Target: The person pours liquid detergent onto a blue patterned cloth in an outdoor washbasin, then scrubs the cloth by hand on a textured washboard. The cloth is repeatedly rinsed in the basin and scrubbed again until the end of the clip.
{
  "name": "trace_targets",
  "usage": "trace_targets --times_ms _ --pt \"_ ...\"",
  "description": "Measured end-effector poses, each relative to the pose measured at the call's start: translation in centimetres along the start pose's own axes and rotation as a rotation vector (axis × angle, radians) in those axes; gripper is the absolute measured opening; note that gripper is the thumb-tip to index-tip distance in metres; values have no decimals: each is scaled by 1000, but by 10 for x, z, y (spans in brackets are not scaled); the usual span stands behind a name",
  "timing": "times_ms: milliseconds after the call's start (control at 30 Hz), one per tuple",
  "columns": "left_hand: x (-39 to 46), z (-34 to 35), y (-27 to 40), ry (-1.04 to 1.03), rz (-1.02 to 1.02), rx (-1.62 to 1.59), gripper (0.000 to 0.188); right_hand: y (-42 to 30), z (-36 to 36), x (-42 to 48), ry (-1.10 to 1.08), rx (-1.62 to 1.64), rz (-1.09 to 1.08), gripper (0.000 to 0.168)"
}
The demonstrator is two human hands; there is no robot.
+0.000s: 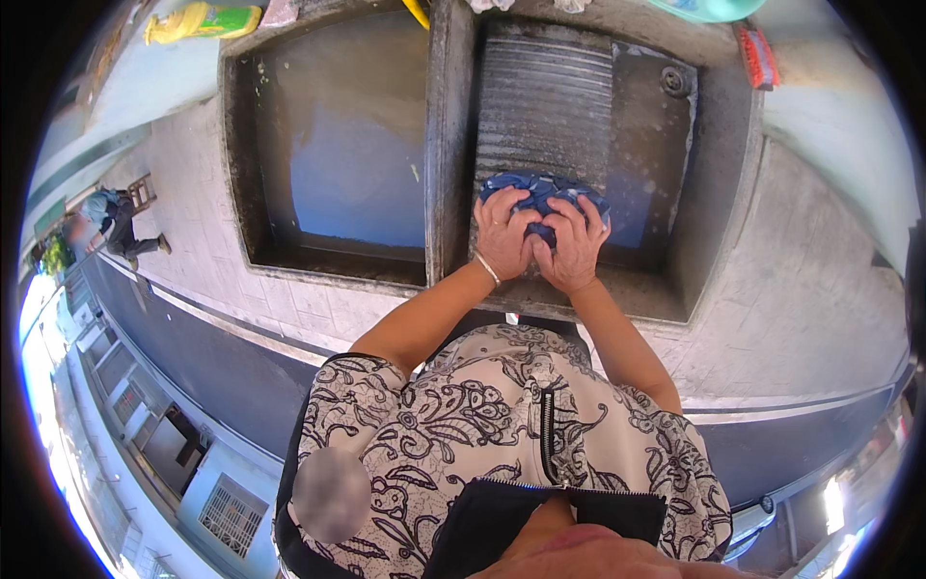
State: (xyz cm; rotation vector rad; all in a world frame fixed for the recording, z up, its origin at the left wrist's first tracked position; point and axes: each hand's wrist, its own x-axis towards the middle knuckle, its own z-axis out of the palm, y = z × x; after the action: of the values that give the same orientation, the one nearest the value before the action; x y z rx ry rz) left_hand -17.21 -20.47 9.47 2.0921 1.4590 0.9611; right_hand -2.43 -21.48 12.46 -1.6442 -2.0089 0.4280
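Observation:
A bunched dark blue patterned cloth (539, 185) lies on the lower end of a ridged stone washboard (546, 101) built into the right basin of a laundry sink (448, 145). My left hand (504, 228) presses on the cloth's left side, fingers curled over it, with a bracelet at the wrist. From the right, my right hand (574, 239) grips the same cloth, the thumbs close together. The cloth's near part is hidden under both palms. Beside the washboard, shallow cloudy water surrounds a round drain fitting (674, 81).
The left basin holds murky water (347, 145). On the far ledge are a yellow bottle (202, 22), a turquoise basin (712, 7) and a red brush (758, 58). A person (119, 221) sits far left on a chair (141, 192) beside the road.

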Motion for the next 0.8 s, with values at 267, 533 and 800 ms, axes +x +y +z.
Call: trace_targets --times_ms 267,533,800 --pt "54 9 -25 -98 -152 -103 16 28 22 67 -57 31 6 7" --pt "80 13 -33 -214 -289 -158 13 47 24 101 -315 78 94 6" --pt "93 32 -35 -169 -421 -116 16 68 38 118 -414 27 227 22"
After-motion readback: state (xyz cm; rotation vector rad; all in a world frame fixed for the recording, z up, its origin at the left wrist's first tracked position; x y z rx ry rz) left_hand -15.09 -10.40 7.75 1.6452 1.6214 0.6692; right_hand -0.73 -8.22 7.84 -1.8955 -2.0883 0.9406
